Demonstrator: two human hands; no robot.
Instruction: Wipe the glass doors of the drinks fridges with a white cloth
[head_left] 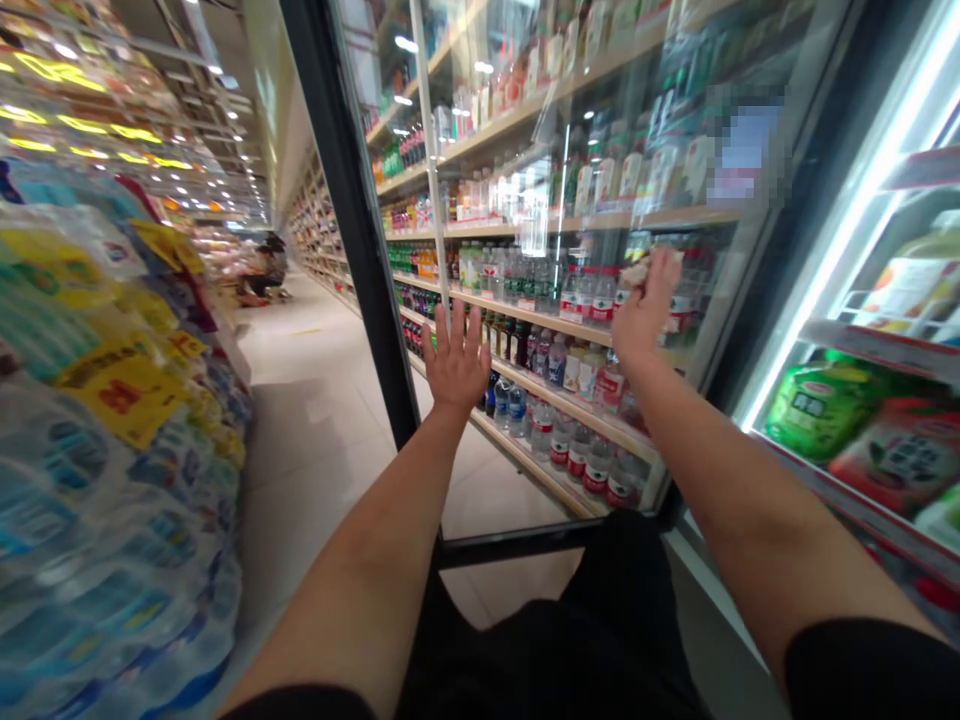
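Note:
A glass cooler door [517, 490] in a dark frame stands swung open in front of me. My left hand [456, 365] lies flat against the lower left part of the pane, its fingers spread, holding nothing. Higher up and to the right, my right hand [646, 310] presses a crumpled pale cloth [637, 272] to the glass. Part of the cloth is hidden by the fingers. Through the pane show shelves of bottled drinks [577, 300], behind the glass and apart from both hands.
To the right is the lit cooler interior with a green pouch [817, 405] and a red pouch [900, 450] on a shelf. Wrapped water bottles [112, 520] are stacked at the left. Along the tiled aisle [300, 400], a person [268, 265] crouches far off.

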